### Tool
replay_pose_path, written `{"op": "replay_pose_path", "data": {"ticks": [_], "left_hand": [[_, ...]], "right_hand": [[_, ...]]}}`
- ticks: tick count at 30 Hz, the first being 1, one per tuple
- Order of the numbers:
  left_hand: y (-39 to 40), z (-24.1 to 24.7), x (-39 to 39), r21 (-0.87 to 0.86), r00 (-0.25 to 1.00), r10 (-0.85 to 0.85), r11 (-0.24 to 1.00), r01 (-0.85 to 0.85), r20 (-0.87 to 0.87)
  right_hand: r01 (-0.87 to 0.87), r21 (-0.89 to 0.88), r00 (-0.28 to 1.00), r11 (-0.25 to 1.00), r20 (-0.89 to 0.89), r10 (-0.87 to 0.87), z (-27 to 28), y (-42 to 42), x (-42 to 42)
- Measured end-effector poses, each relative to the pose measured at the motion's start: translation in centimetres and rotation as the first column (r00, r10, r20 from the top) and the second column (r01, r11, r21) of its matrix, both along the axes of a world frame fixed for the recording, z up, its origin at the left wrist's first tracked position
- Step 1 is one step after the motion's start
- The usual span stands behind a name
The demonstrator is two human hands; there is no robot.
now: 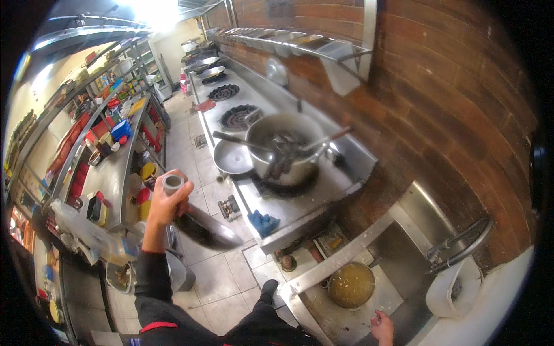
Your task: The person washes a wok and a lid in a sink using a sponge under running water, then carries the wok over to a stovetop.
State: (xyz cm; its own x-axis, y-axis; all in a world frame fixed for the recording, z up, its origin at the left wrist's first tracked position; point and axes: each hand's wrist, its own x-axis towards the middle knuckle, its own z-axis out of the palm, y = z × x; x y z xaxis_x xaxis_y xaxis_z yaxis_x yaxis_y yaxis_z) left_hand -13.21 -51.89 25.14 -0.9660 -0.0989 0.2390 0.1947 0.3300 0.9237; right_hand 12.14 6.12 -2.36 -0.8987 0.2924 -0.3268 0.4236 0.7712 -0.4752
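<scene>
My left hand (169, 194) is wrapped around the hollow tubular handle (173, 182) of a dark metal pan, probably a wok. The pan's body (210, 228) hangs edge-on over the tiled floor and looks slightly blurred. Low on the right, my right hand (382, 328) is over the metal sink (320, 302), its fingers loosely curled and no held thing visible. A round pan of yellowish liquid (351, 285) stands in the sink just beyond that hand.
A large pot (285, 129) with long-handled utensils stands on the stove beside a shallow pan (233, 156). A blue cloth (263, 222) lies at the stove's near corner. A faucet (461, 242) and white bucket (454, 287) are at right. Loaded shelves (117, 160) line the left.
</scene>
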Motion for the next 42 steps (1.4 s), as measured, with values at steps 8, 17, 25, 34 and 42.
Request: {"op": "replay_pose_path", "data": {"ticks": [8,17,25,34,42], "left_hand": [[-12.3,-7.2,-20.6,-0.539,0.972,0.008,0.831,-0.136,-0.233],[-16.1,-21.6,-34.5,-0.405,0.994,-0.014,0.914,-0.032,-0.110],[-21.5,-36.7,-32.6,-0.313,0.989,0.097,0.941,-0.127,-0.109],[-18.4,-41.4,-17.1,-0.574,0.889,0.446,0.703,-0.419,-0.102],[-17.2,-51.4,7.8,-0.667,0.767,0.309,0.718,0.200,0.563]], "right_hand": [[0.177,0.063,0.947,0.982,0.261,-0.188,-4.5,-4.3,-1.5],[0.335,0.170,0.879,0.927,0.297,-0.373,-3.8,-9.8,2.7],[0.174,0.236,0.891,0.956,0.376,-0.254,-3.8,-8.8,3.7],[0.268,0.102,0.878,0.958,0.382,-0.287,-10.4,-6.1,3.5],[0.341,-0.520,0.913,0.783,0.380,-0.146,-31.0,-4.9,-4.7]]}}
